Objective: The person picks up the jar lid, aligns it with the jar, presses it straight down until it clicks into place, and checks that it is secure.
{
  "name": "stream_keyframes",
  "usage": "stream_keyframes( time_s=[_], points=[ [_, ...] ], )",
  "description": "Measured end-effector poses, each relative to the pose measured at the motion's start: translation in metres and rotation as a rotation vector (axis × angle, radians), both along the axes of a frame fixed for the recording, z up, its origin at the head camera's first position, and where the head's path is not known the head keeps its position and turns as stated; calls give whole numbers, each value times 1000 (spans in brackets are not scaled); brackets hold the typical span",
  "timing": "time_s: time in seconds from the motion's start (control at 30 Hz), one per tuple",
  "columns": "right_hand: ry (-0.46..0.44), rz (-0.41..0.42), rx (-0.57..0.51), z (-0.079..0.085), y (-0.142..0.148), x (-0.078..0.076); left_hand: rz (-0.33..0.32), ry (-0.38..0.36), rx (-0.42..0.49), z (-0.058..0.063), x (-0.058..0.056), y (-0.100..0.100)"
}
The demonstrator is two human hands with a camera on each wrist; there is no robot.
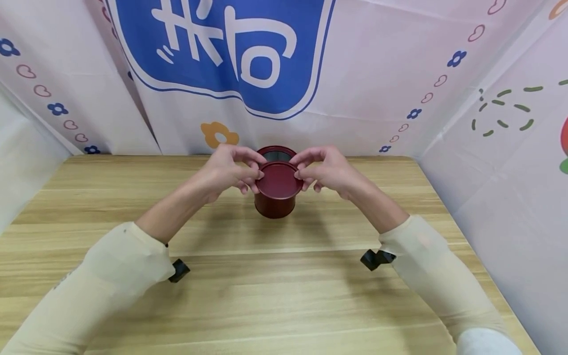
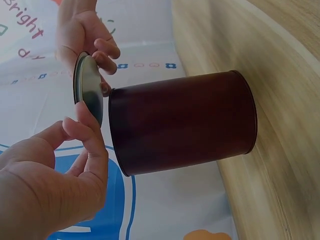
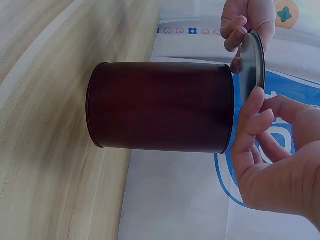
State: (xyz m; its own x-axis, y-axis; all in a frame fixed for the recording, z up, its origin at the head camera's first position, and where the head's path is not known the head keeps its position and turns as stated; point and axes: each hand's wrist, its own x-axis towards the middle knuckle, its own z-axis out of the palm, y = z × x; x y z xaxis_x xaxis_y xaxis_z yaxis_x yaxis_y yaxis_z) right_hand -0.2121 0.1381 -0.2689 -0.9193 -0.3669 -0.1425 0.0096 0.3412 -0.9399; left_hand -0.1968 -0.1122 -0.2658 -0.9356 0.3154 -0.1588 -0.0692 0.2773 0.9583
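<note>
A dark red cylindrical tin [image 1: 275, 206] stands upright on the wooden table, its grey inside showing through the open top. Just above its mouth is a round red lid [image 1: 279, 181], apart from the rim at the back. In the wrist views the lid's metallic underside [image 2: 92, 87] faces the tin. My left hand [image 1: 232, 170] pinches the lid's left edge between thumb and fingers. On the opposite edge, my right hand [image 1: 326, 171] pinches it the same way. Both hands stay above the table, close beside the tin's top.
The wooden table [image 1: 275, 291] spreads around the tin. Behind it hangs a white printed cloth [image 1: 368, 74] with a blue patch, and another cloth wall [image 1: 501, 162] stands at the right. Black wrist mounts [image 1: 377, 259] stick out from the sleeves.
</note>
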Motion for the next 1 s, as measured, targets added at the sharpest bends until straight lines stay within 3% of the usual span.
stream_keyframes(
  time_s=[0.43, 1.0],
  points=[
    [-7, 1, 7, 3, -2, -6, 12, -27, 1, 1, -7, -1],
    [5, -17, 58, 7, -7, -18, 4, 9, -11, 5, -20, -3]
  ],
)
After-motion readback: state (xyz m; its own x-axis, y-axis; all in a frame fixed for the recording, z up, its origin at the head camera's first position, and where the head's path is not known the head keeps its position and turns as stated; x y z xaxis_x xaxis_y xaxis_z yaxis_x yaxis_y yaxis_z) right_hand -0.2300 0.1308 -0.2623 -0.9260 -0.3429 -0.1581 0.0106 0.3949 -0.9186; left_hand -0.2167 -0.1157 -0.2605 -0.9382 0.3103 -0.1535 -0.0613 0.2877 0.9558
